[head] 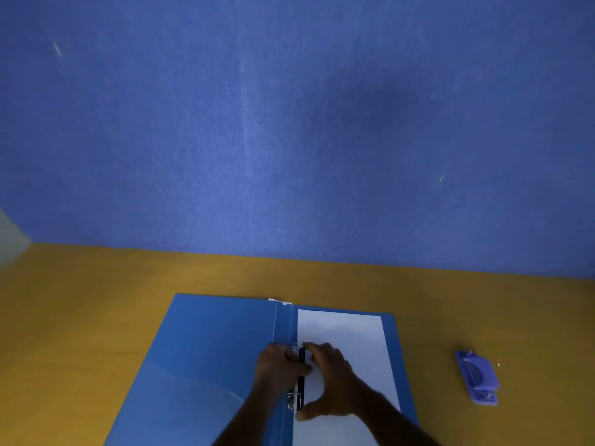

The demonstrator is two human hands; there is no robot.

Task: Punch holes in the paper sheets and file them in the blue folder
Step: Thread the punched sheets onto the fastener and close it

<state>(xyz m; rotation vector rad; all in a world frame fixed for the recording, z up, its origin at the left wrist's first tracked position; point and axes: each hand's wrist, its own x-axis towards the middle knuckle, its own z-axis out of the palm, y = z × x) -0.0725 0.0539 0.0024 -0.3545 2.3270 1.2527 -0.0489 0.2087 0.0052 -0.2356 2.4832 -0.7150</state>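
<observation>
While blue folder (206,358) lies open | left hand (278,365) pinches ring clip (300,378) | right hand (331,381) spread on paper (354,336)

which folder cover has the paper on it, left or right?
The right cover of the blue folder: the white paper sheet lies on it. The left cover shows only blue.
</observation>
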